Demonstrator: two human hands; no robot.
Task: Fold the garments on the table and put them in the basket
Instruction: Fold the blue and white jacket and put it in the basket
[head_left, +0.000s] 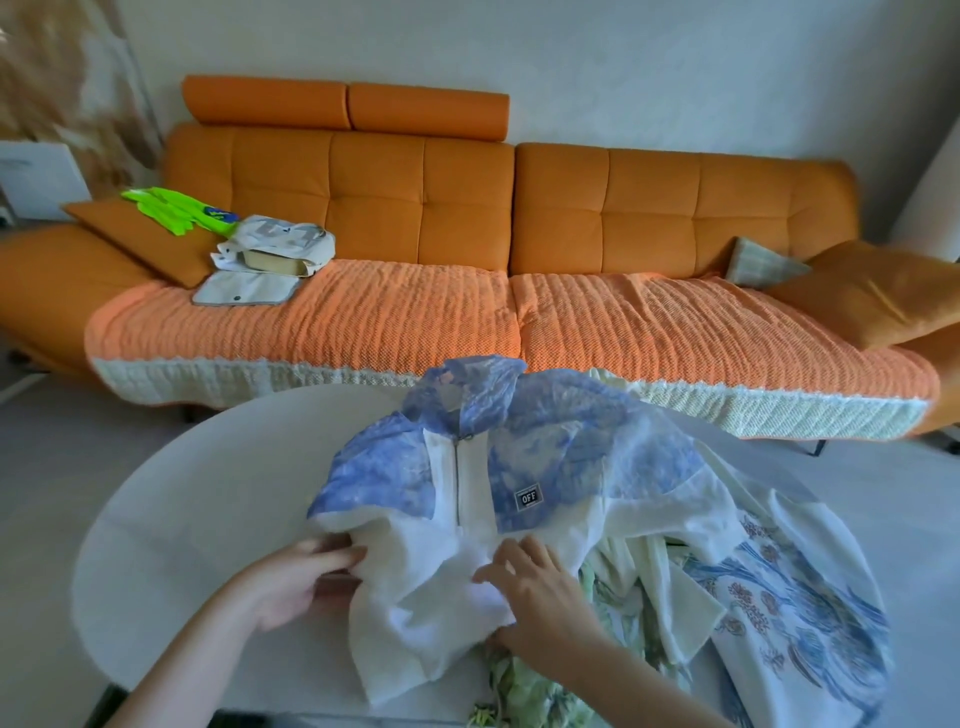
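A blue-and-white zip jacket (519, 467) with an "OFF" patch lies face up on the white round table (208, 493), its hood pointing toward the sofa. My left hand (296, 577) holds the jacket's left edge near the hem, fingers tucked into the white cloth. My right hand (535, 597) rests on the white lower front, fingers spread and bent over a fold. Under and right of the jacket lie a white garment with a blue print (795, 597) and a green patterned garment (524, 691). No basket is in view.
An orange sofa (467, 208) with an orange-and-white throw runs behind the table. On its left seat sit a neon green item (176, 210) and a white bag (275, 249). Cushions lie at both ends. Grey floor surrounds the table.
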